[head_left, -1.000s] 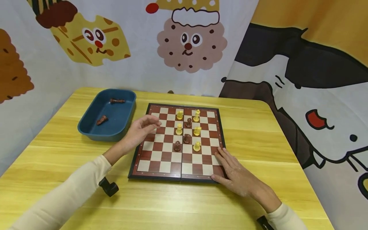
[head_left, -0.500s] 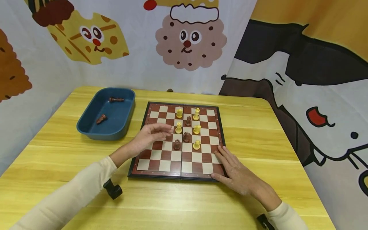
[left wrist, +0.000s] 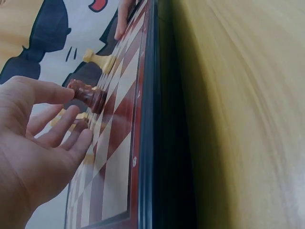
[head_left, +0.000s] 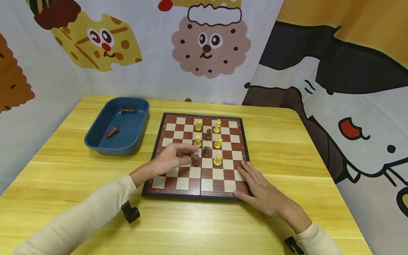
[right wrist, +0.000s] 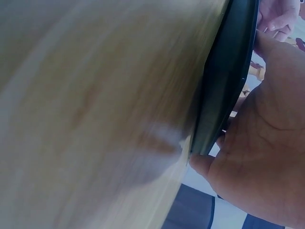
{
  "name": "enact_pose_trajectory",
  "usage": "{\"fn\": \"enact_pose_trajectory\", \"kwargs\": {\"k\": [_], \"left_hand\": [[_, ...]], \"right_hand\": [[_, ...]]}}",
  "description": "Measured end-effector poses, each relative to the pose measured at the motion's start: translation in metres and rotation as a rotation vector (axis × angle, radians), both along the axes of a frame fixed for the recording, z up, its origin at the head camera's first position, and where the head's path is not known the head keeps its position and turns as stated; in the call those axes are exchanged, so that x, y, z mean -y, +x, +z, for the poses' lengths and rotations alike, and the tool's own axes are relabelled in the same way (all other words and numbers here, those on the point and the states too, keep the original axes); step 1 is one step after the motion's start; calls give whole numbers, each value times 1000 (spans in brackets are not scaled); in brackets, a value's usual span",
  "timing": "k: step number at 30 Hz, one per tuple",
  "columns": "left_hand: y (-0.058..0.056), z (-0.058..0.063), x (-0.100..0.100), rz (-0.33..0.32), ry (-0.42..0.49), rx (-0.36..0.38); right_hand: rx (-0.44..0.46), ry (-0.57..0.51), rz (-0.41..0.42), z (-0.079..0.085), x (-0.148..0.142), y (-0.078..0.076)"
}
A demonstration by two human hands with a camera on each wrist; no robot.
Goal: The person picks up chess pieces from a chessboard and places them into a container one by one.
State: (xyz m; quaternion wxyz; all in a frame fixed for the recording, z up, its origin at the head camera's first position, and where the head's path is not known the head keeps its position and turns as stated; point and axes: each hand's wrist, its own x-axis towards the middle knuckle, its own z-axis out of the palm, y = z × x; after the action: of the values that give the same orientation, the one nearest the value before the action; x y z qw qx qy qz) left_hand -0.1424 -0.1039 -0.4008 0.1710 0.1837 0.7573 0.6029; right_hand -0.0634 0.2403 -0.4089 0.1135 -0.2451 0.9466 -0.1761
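My left hand (head_left: 170, 161) is over the chessboard (head_left: 213, 185), fingers apart beside a dark brown chess piece (head_left: 196, 160). In the left wrist view one fingertip is at the top of that brown piece (left wrist: 87, 94); whether it touches cannot be told. Another brown piece (head_left: 207, 152) stands just beyond, and a third brown piece (head_left: 208, 134) farther back. Several yellow pieces stand among them, including a yellow castle-topped piece (head_left: 197, 141) and a yellow knight (head_left: 218, 143). My right hand (head_left: 262, 189) rests with extended fingers on the board's right edge; the right wrist view shows it along the dark rim (right wrist: 224, 86).
A blue tray (head_left: 135, 140) stands left of the board, with two brown pieces lying in it, one at the back (head_left: 128, 110) and one nearer (head_left: 112, 132). The wooden table (head_left: 191, 226) meets a cartoon-printed curtain (head_left: 153, 81) behind.
My left hand has moved right and nearer across the board, from its left side to the nearest brown piece. My right hand stays at the board's edge. The chess pieces keep their squares.
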Motion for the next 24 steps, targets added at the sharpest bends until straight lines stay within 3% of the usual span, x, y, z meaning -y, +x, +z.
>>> {"fn": "enact_pose_trajectory", "kwargs": {"k": [8, 15, 24], "left_hand": [[1, -4, -7, -15, -46, -27], [1, -5, -13, 13, -103, -32], [1, -6, -17, 25, -87, -20]], "right_hand": [[-1, -5, 1, -1, 0, 0], [-6, -7, 0, -1, 0, 0], [-7, -8, -4, -2, 1, 0]]}}
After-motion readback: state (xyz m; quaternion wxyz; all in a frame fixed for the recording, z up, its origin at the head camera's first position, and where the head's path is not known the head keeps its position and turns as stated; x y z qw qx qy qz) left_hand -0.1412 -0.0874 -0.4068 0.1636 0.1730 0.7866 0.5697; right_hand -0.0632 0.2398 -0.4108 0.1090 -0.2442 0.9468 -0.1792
